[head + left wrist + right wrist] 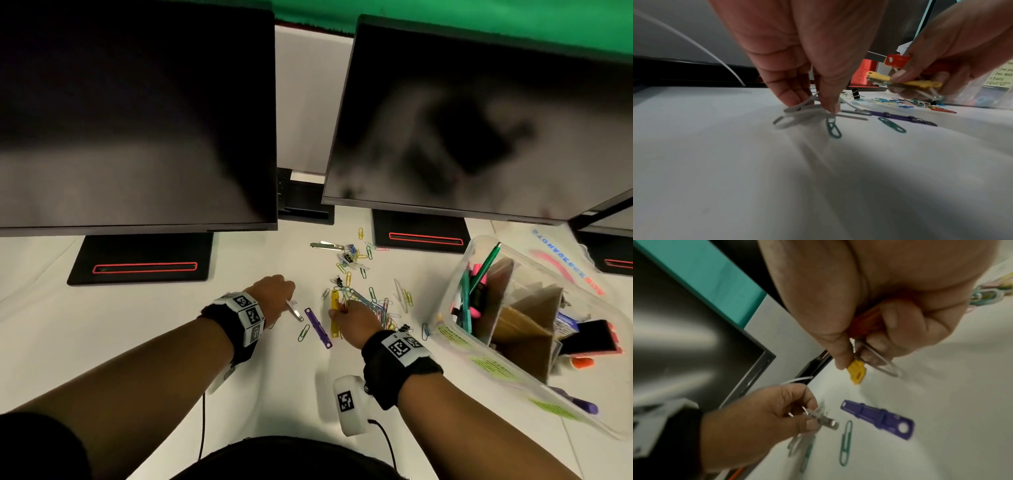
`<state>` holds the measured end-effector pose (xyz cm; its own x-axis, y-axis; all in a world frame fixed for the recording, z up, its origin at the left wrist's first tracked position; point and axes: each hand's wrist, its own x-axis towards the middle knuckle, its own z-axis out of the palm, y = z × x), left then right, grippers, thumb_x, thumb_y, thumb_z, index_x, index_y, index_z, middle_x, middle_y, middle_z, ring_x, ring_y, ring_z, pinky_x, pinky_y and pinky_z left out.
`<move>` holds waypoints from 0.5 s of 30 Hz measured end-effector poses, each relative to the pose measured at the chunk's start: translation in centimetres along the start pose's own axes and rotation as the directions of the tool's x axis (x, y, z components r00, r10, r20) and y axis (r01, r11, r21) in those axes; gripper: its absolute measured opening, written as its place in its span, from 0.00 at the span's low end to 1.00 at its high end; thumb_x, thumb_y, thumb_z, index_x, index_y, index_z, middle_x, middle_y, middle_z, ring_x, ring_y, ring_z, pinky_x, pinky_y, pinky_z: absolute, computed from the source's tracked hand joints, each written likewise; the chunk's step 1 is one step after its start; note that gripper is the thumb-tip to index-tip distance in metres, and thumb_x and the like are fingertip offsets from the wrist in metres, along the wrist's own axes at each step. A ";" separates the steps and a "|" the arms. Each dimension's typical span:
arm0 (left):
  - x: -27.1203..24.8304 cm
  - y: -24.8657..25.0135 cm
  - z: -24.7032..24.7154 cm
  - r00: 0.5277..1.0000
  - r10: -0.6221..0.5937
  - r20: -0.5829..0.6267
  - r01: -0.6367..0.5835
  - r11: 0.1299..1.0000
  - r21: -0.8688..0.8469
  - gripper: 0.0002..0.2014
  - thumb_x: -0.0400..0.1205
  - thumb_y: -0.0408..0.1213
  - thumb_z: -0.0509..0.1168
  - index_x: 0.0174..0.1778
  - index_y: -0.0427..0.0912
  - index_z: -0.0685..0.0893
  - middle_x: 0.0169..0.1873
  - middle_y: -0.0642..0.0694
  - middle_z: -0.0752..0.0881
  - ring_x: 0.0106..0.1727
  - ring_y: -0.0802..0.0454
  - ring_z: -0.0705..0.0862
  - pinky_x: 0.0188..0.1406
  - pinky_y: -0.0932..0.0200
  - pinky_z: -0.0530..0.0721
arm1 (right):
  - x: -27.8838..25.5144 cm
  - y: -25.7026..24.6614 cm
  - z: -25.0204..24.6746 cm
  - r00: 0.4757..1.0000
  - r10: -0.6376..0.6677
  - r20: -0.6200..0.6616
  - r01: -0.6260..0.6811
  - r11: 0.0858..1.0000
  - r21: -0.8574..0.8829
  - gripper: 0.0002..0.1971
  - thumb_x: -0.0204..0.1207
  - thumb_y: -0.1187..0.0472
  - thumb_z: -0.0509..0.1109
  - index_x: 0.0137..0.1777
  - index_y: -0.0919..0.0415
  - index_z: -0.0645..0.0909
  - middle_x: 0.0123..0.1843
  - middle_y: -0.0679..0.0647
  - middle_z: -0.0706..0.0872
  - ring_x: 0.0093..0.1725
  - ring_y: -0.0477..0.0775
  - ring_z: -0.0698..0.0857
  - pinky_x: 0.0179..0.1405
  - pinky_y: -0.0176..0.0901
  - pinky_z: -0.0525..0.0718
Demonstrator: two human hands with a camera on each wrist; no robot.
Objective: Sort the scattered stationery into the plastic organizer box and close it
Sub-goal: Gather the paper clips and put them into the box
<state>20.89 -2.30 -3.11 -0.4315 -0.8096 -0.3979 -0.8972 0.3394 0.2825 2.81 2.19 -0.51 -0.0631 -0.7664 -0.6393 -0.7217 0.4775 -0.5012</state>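
White table (102, 325): left hand (274, 291) pinches white paper clips (797, 113), right hand (356, 322) grips yellow plastic fastener strip (856, 371) among others; overfull grips risk dropped pieces.

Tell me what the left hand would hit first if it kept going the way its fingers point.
The left hand, pinching white clips, points toward the purple fastener strip. That strip probably comes first, though the green paper clip lies close; depth is unclear.
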 end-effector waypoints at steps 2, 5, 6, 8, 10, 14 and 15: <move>0.1 0.2 -0.6 1.000 -0.016 0.003 0.016 1.000 0.015 0.10 0.85 0.39 0.58 0.57 0.38 0.76 0.56 0.41 0.81 0.58 0.43 0.79 0.56 0.53 0.78 | -0.3 0.0 -0.5 0.999 0.010 0.047 -0.017 0.991 0.131 0.16 0.83 0.55 0.60 0.32 0.57 0.67 0.29 0.51 0.72 0.29 0.50 0.71 0.26 0.38 0.65; 0.3 0.5 -0.8 0.999 -0.041 0.005 0.040 0.997 0.067 0.10 0.84 0.37 0.58 0.59 0.41 0.76 0.56 0.43 0.82 0.58 0.45 0.80 0.55 0.54 0.79 | -1.5 -0.3 -1.6 0.995 0.018 0.093 -0.050 0.934 0.354 0.13 0.83 0.57 0.59 0.37 0.58 0.70 0.32 0.53 0.73 0.28 0.49 0.69 0.25 0.38 0.64; 0.3 0.4 -0.5 0.999 -0.054 0.007 0.053 0.996 0.068 0.10 0.83 0.37 0.58 0.60 0.42 0.76 0.56 0.43 0.82 0.59 0.46 0.80 0.55 0.55 0.79 | -2.0 -0.5 -2.0 0.995 0.016 0.099 -0.055 0.913 0.405 0.12 0.83 0.58 0.59 0.37 0.58 0.71 0.32 0.54 0.74 0.28 0.49 0.69 0.25 0.38 0.65; 0.2 0.3 -0.1 0.997 -0.081 0.012 0.080 0.995 0.059 0.10 0.83 0.36 0.58 0.60 0.43 0.76 0.57 0.44 0.81 0.59 0.46 0.79 0.56 0.56 0.78 | -3.2 -0.9 -3.0 0.995 -0.004 0.100 -0.045 0.876 0.480 0.11 0.83 0.58 0.59 0.38 0.58 0.73 0.36 0.57 0.78 0.30 0.49 0.71 0.26 0.38 0.66; 0.3 0.1 0.4 0.995 -0.101 0.007 0.100 0.994 0.054 0.10 0.82 0.36 0.59 0.58 0.43 0.76 0.57 0.44 0.82 0.59 0.46 0.80 0.56 0.55 0.80 | -4.5 -1.2 -4.4 0.994 -0.038 0.100 -0.024 0.831 0.555 0.10 0.84 0.58 0.59 0.41 0.58 0.75 0.36 0.58 0.82 0.31 0.49 0.73 0.27 0.37 0.68; 0.4 0.3 0.3 0.991 -0.131 0.014 0.129 0.987 0.099 0.11 0.81 0.37 0.59 0.59 0.45 0.77 0.57 0.44 0.81 0.58 0.46 0.80 0.56 0.54 0.81 | -6.9 -1.2 -8.9 0.996 -0.060 0.059 -0.004 0.666 0.746 0.09 0.84 0.62 0.59 0.54 0.66 0.78 0.39 0.62 0.84 0.38 0.56 0.83 0.34 0.43 0.81; 0.4 0.6 0.2 0.991 -0.134 0.022 0.131 0.985 0.113 0.12 0.81 0.37 0.58 0.60 0.45 0.77 0.58 0.44 0.80 0.60 0.46 0.79 0.57 0.54 0.81 | -7.4 -0.7 -10.5 0.998 -0.048 0.042 -0.002 0.629 0.777 0.09 0.84 0.62 0.59 0.52 0.66 0.78 0.39 0.62 0.84 0.39 0.58 0.85 0.36 0.46 0.85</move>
<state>20.17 -2.34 -3.24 -0.3089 -0.8371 -0.4514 -0.9509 0.2823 0.1272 -3.43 3.03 10.68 0.0006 -0.7700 -0.6381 0.0820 0.6360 -0.7673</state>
